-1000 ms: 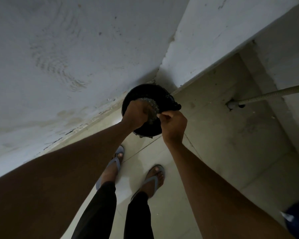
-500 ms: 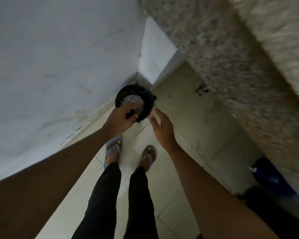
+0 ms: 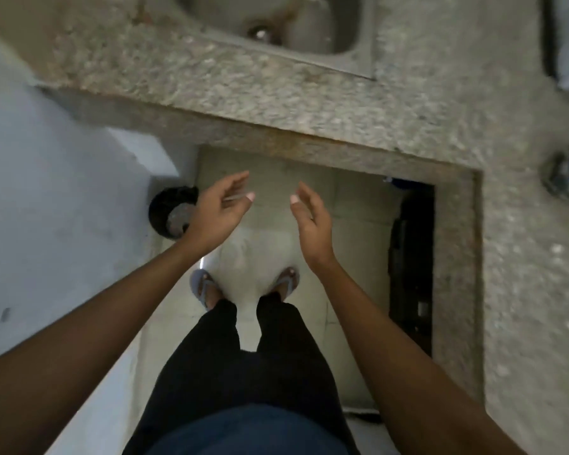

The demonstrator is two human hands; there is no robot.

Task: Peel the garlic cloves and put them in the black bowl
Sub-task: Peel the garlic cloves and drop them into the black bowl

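Head view shows the black bowl point(image 3: 165, 213) low on the floor at the left, tight against the pale wall point(image 3: 46, 192), partly hidden behind the left hand point(image 3: 219, 213); something grey and speckled lies inside it, too blurred to name, and no garlic cloves can be made out anywhere. Its dark, rounded rim looks intact and it seems to sit level. Both hands hang above the tiled floor point(image 3: 342, 198), the left hand's fingers point(image 3: 239, 178) loosely spread and holding nothing that can be told, the right hand point(image 3: 311, 224) likewise relaxed and empty, well apart from the bowl. The main risk, as a judgement, is that the bowl, so near the sandalled feet point(image 3: 207, 287), gets kicked or stepped on, spilling its contents; dim light and the crowded corner would cause that. Beyond stand the speckled stone worktop point(image 3: 309, 103) and its steel sink point(image 3: 276, 24).
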